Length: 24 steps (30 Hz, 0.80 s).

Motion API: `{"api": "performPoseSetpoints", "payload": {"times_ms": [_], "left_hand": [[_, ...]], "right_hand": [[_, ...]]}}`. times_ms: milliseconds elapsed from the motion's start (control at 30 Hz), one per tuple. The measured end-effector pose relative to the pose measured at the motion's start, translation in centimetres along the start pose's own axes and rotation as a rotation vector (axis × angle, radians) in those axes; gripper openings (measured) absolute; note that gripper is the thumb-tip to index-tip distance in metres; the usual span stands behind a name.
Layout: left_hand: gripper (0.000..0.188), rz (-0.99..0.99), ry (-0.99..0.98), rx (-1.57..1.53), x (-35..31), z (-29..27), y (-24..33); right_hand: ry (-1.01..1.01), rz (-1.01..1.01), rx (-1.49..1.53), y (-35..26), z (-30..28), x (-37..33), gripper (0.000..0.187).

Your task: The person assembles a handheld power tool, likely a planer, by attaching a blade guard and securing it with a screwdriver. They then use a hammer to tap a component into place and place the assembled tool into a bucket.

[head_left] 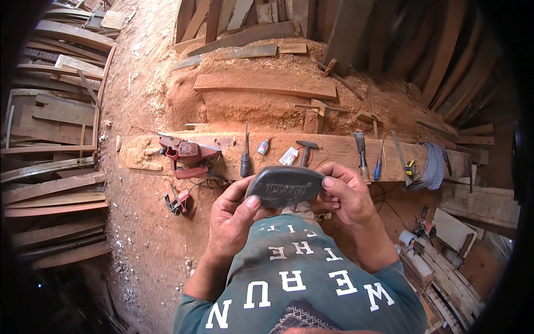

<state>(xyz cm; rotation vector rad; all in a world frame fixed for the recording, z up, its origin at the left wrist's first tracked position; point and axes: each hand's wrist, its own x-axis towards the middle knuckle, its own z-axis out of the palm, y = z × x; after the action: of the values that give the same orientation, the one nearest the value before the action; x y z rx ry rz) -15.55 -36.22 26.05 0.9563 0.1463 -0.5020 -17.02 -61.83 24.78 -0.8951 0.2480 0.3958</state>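
I am holding a dark grey wedge-shaped block (285, 185) with both hands. My left hand (233, 217) is clamping its left end, thumb pressing on top. My right hand (346, 192) is gripping its right end, fingers curling round it. Beyond my fingertips, a plank (334, 149) is carrying a hammer (305, 150), a screwdriver (245, 158) and a red power planer (186, 156).

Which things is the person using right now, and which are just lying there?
In use: dark grey rounded piece, held by left hand and right hand.

Lying about: red power tool, screwdriver, hammer, chisel, coiled rope, all on the plank.
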Motion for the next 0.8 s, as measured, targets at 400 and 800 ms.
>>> {"api": "performPoseSetpoints", "payload": {"times_ms": [400,800], "left_hand": [[0.036,-0.069,0.164,-0.106,1.1,-2.4,-3.0],[0.035,-0.098,0.109,-0.161,1.5,-4.5,-4.1]], "right_hand": [[0.072,0.042,-0.053,2.4,-0.1,2.1,0.017],[0.184,-0.099,-0.46,4.9,-1.0,3.1,0.022]]}}
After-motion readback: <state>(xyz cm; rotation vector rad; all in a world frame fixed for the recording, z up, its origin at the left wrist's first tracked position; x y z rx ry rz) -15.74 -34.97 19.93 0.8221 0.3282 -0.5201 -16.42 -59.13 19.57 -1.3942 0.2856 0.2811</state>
